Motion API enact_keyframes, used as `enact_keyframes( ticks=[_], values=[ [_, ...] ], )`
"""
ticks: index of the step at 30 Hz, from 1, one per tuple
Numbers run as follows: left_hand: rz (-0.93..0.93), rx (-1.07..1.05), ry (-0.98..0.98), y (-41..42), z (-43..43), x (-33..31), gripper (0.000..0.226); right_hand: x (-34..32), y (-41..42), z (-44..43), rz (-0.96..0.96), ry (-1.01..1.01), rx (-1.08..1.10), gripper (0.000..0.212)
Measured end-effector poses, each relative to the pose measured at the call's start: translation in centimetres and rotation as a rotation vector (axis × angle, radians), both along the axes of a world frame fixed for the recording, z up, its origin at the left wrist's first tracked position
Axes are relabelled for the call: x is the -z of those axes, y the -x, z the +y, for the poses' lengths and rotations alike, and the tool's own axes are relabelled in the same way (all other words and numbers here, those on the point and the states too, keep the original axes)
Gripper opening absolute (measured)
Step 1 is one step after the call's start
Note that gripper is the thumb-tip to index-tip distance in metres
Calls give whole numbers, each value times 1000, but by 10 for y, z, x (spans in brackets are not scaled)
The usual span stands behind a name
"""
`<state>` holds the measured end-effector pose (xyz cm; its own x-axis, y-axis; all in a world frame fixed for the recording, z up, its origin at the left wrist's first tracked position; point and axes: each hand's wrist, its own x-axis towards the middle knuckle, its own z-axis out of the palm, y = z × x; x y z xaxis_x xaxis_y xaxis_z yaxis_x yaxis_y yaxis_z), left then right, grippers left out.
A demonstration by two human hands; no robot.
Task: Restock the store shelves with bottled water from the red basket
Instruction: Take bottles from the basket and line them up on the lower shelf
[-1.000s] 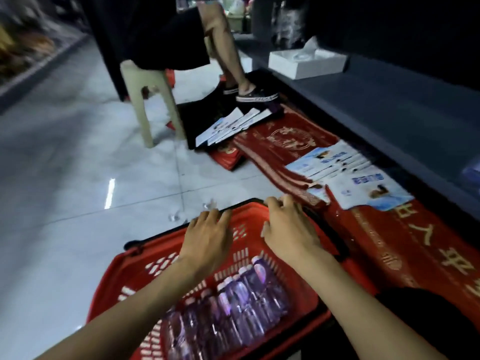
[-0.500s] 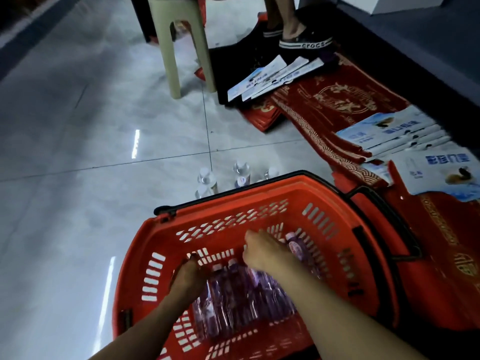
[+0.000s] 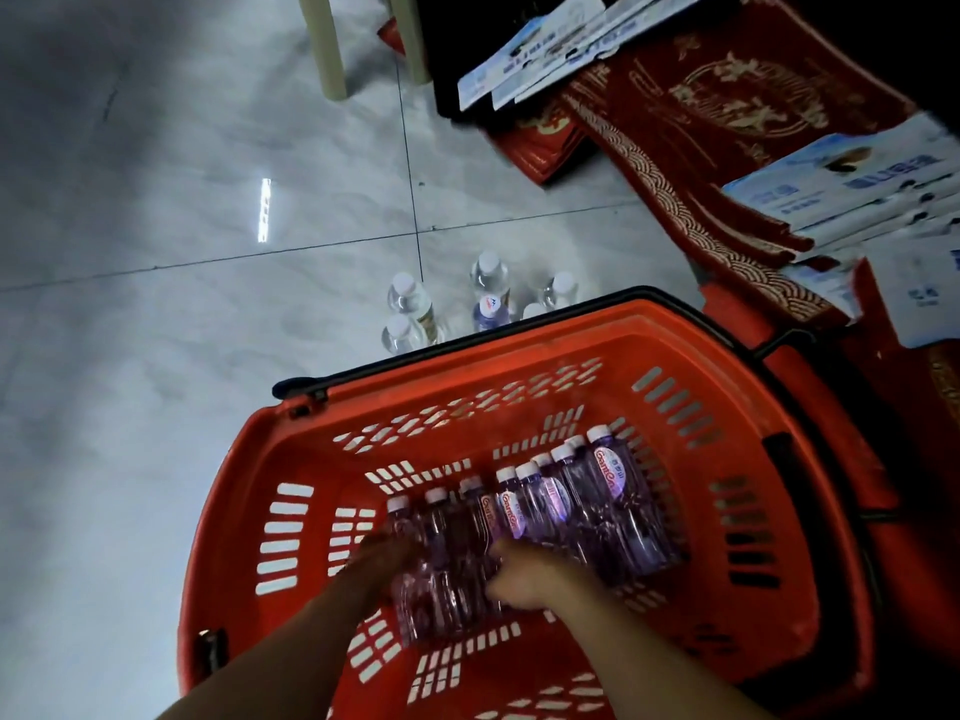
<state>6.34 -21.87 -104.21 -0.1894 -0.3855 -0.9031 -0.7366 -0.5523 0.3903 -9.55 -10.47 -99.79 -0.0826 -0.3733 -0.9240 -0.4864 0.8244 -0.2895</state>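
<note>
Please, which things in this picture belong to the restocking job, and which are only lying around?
Job: red plastic basket; purple-tinted water bottles lying in it; left hand and right hand, both on those bottles.
Lying about: clear bottles standing on the floor beyond the basket (role unclear); red patterned mats; white-and-blue leaflets; beige stool legs.
</note>
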Motion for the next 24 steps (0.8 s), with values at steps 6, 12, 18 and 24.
enact_keyframes(
  ticks=[6, 12, 18, 24],
  values=[
    [94, -95, -159, -3, 9, 7, 46, 7, -2, 3, -64, -37, 66, 61],
    [243, -214, -290, 7, 5, 13, 58, 14, 9, 13, -93, -60, 157, 71],
    [360, -101, -425, 20, 4, 9, 58, 33, 5, 18, -177, -91, 358, 45],
    [289, 201, -367, 41, 8, -15, 48, 20, 25, 25, -265, -8, 754, 38]
  ],
)
